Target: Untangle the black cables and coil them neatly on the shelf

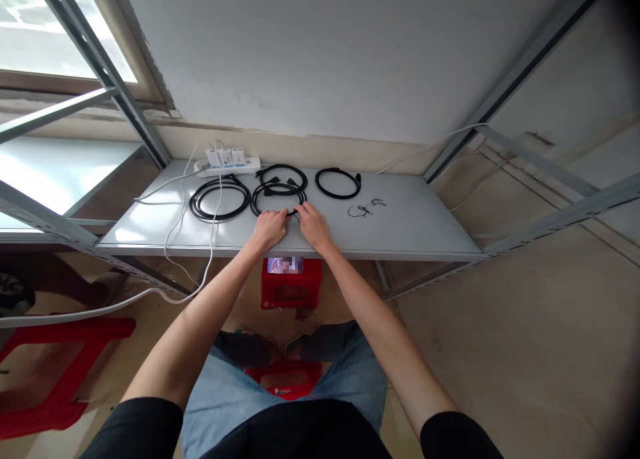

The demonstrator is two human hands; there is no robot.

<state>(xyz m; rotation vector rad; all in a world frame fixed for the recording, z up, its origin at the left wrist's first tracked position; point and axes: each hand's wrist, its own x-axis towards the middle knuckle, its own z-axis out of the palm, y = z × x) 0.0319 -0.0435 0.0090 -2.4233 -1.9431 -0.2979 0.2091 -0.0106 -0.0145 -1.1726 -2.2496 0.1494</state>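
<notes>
**Inspector:** Hands?

**Assistant:** The left hand (270, 229) and right hand (314, 224) are curled at the front-centre black cable coil (251, 202), fingertips on it near the bench's front edge. Firmness of grip cannot be told.

**Inspector:** Layout?

**Assistant:** A grey metal bench (415, 229) carries a white power strip (250, 165) along its rear edge. The left coil (215, 217), rear coil (283, 165) and right coil (338, 197) lie nearby.

**Inspector:** Status?

**Assistant:** Those three lie neatly wound, untouched by hand; the front-centre one is under both hands.
</notes>
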